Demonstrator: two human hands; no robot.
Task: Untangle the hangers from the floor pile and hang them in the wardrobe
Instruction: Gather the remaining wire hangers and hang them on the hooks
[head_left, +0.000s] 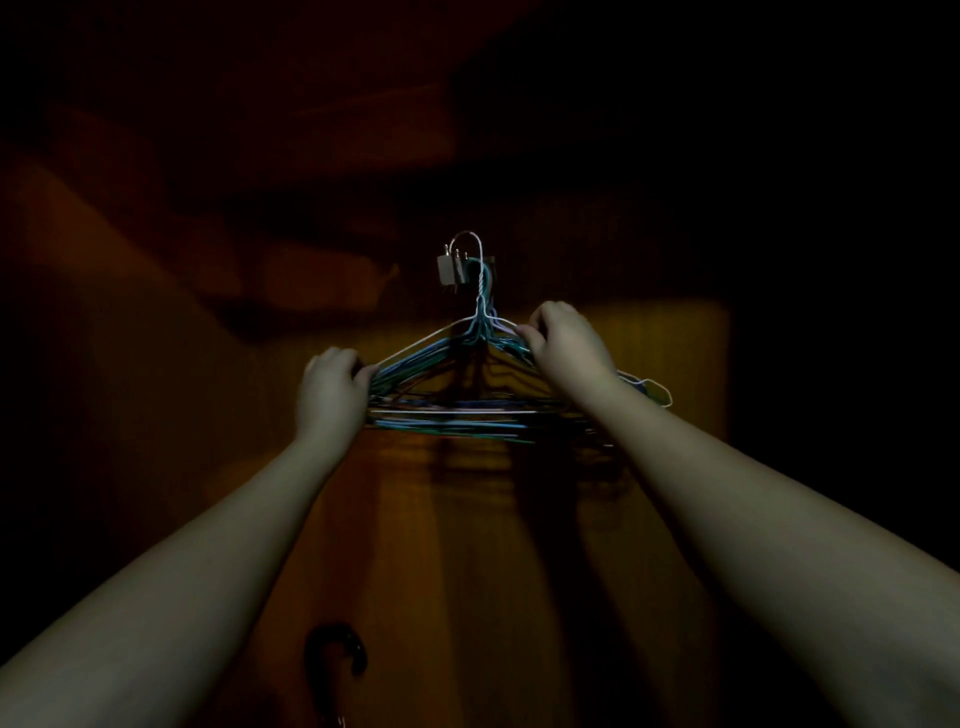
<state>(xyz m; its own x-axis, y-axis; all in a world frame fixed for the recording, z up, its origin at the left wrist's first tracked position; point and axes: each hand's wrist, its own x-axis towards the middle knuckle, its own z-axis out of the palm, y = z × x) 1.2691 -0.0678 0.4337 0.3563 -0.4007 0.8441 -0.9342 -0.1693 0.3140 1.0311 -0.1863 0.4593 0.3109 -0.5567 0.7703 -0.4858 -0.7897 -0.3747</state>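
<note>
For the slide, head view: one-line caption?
Both hands, left and right, grip a bundle of wire hangers hooked on a wardrobe bracket.

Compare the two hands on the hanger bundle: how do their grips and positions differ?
The left hand grips the bundle of wire hangers at its outer left corner; the right hand holds the right shoulder wires nearer the necks. The right hand sits higher than the left. Both curl round wires while the hooks hang from a wall hook.

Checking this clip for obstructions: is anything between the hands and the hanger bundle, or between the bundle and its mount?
Nothing visible. The left hand and right hand already grip the hanger bundle, whose hooks reach the metal bracket.
</note>
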